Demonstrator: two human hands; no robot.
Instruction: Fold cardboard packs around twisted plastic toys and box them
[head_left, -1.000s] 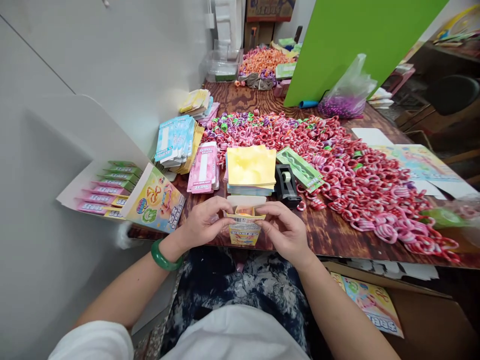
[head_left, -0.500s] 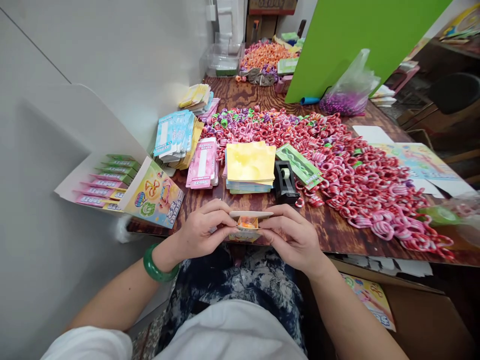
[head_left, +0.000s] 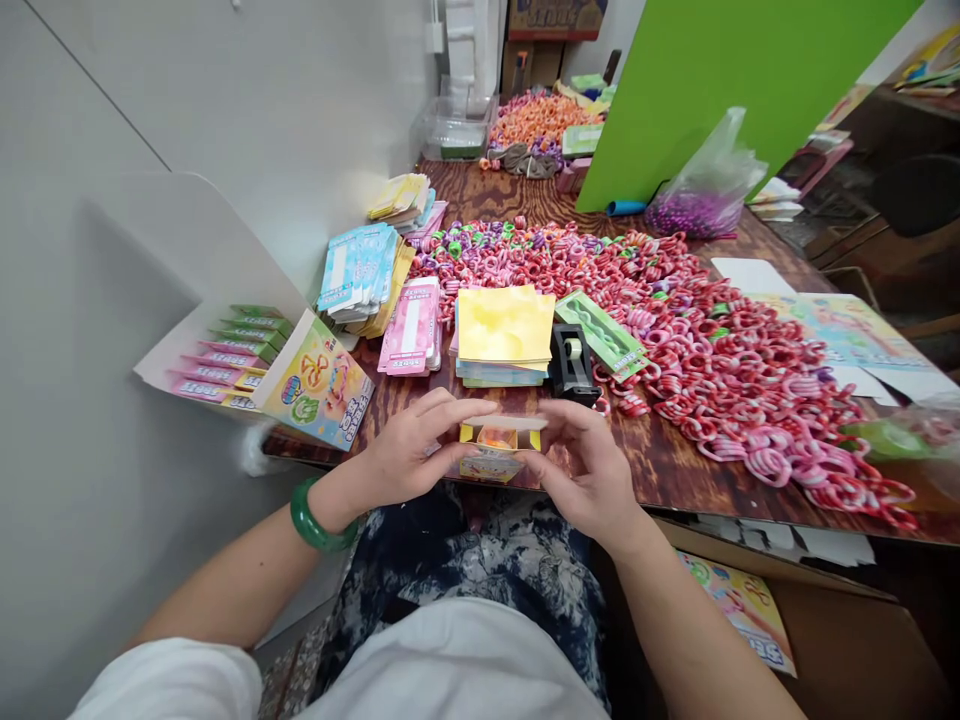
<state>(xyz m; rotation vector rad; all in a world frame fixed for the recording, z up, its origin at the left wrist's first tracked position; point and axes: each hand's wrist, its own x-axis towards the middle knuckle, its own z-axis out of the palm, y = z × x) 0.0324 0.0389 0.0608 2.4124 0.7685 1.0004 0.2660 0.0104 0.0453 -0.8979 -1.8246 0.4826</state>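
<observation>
Between my two hands, at the table's front edge, is a small yellow printed box [head_left: 491, 464] with its top end open; something orange shows inside. My left hand [head_left: 409, 450], below a green bangle, grips the box's left side between thumb and fingers. On the right side, my right hand [head_left: 585, 465] holds it with the thumb in front and fingers behind. Just beyond the box lie a stack of yellow cards [head_left: 504, 325] and a black tape dispenser [head_left: 574, 362]. A green package [head_left: 604, 332] rests beside the dispenser.
Red, pink and purple rings [head_left: 720, 370] are heaped across the table [head_left: 495, 195]. An open display box [head_left: 322, 385] with packets stands at left, near pink cards [head_left: 411, 328] and blue cards [head_left: 356, 268]. Behind are a green panel [head_left: 720, 70] and a plastic bag [head_left: 697, 200].
The box's top has opened wider, and yellow side flaps now show. My left fingers have moved right along its top. The whole view has shifted slightly.
</observation>
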